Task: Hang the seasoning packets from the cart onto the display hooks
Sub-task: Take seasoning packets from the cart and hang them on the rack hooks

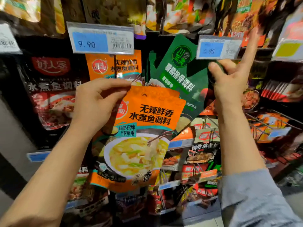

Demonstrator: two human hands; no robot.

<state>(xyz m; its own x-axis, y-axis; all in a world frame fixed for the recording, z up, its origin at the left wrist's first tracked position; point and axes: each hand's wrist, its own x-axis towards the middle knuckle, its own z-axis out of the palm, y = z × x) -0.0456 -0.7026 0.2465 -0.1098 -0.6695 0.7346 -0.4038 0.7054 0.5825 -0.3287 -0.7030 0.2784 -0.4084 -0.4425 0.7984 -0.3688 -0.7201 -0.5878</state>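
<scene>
Gripping an orange fish-soup seasoning packet by its top edge at frame centre, the left hand lifts it before matching hung orange packets. Upper right, the right hand pinches tilted dark green packets, index finger extended beside a blue 5.90 price tag.

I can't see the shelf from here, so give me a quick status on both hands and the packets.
Left hand pinching orange packet by its top. Right hand holding green packets, tilted. Orange not yet hooked; 9.90 price tag hangs just above matching packets.
</scene>
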